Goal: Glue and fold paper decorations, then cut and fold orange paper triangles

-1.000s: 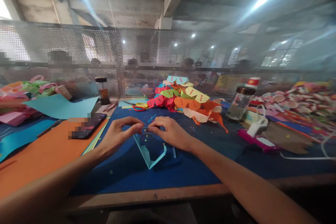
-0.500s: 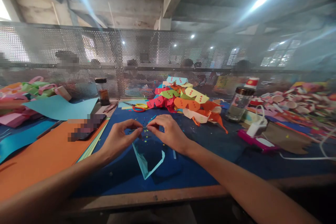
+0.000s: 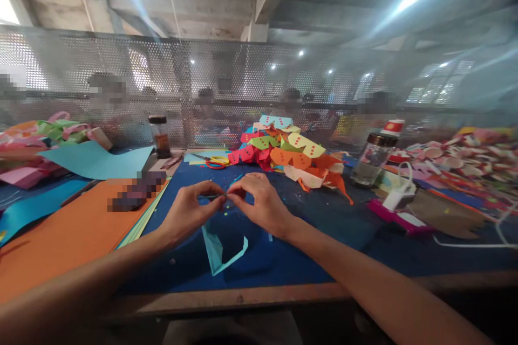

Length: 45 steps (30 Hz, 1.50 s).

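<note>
My left hand [image 3: 193, 206] and my right hand [image 3: 259, 200] meet over the blue table top, each closed in a pinch. Between their fingertips runs a thin strip [image 3: 213, 196], too narrow and dark to name more closely. Below my left hand is a folded light blue paper strip [image 3: 215, 256], bent into a sharp V; its upper end passes close under that hand. Whether it joins the thin strip is hidden. Tiny yellow and blue paper scraps [image 3: 227, 207] lie under the fingers.
Behind my hands are scissors [image 3: 216, 161] and a pile of colourful cut-paper shapes [image 3: 289, 156]. Orange sheets [image 3: 81, 232] and a phone [image 3: 137, 191] lie left, near a dark-lidded jar [image 3: 161, 137]. A glass bottle [image 3: 370, 164] and magenta power strip [image 3: 399, 218] stand right.
The light blue folded paper has swung a little left. Both hands stay pinched together, their fingertips now closer. The whole view has shifted slightly.
</note>
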Available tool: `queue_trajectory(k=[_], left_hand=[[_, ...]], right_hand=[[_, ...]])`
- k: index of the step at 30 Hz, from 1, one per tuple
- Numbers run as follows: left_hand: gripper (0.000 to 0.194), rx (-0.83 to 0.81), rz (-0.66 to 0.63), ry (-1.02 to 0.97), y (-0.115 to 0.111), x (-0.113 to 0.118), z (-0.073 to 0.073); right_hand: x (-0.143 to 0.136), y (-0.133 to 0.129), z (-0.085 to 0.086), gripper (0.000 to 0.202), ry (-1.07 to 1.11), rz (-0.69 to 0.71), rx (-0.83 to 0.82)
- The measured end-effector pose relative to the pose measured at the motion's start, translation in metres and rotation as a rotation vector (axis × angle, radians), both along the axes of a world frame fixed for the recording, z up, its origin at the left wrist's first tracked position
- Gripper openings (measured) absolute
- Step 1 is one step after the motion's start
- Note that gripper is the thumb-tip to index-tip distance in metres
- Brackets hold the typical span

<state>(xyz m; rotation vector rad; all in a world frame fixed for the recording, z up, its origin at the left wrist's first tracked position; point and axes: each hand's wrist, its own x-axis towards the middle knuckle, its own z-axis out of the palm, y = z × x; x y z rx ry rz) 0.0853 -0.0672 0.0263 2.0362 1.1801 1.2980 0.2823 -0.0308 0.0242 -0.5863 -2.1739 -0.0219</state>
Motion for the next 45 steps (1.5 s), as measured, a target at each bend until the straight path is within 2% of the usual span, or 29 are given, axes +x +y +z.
queue_trajectory(k=[9, 22, 45], left_hand=[[0.014, -0.016, 0.009, -0.016, 0.004, 0.000, -0.006], [0.014, -0.011, 0.026, -0.025, 0.000, 0.003, -0.004], [0.015, -0.057, 0.057, -0.037, 0.000, 0.005, -0.003]], right_hand=[[-0.001, -0.001, -0.002, 0.004, -0.032, -0.013, 0.060], [-0.002, -0.007, 0.000, 0.005, -0.070, -0.074, 0.208], [0.002, -0.014, 0.002, 0.020, -0.342, -0.178, 0.491]])
